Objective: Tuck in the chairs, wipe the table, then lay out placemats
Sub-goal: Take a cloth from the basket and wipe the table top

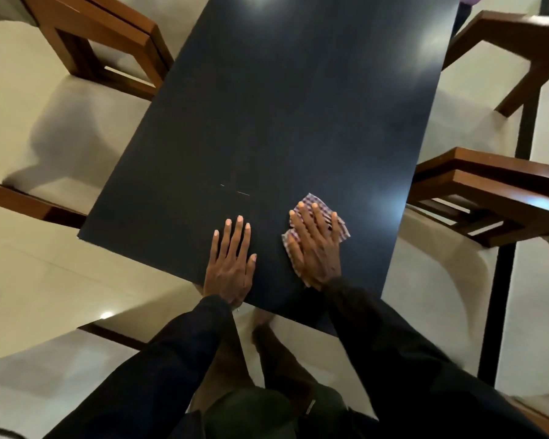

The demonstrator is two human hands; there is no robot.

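Note:
A dark, glossy rectangular table (267, 122) stretches away from me. My right hand (316, 245) lies flat on a red-and-white checked cloth (341, 231) near the table's near edge, pressing it onto the top. My left hand (232, 261) rests beside it, palm down on the bare table, fingers spread and holding nothing. Wooden chairs with pale cushions stand along both long sides: one at the far left (108, 42), one at the near left (29, 204), one at the far right (520, 49) and one at the near right (488, 198).
A black table leg (501, 280) runs down on the right between the chairs. A thin pale scratch or crumb line (243, 193) marks the table just beyond my left hand. Pale tiled floor (61, 280) shows around the table. Another chair edge (108, 334) sits by my legs.

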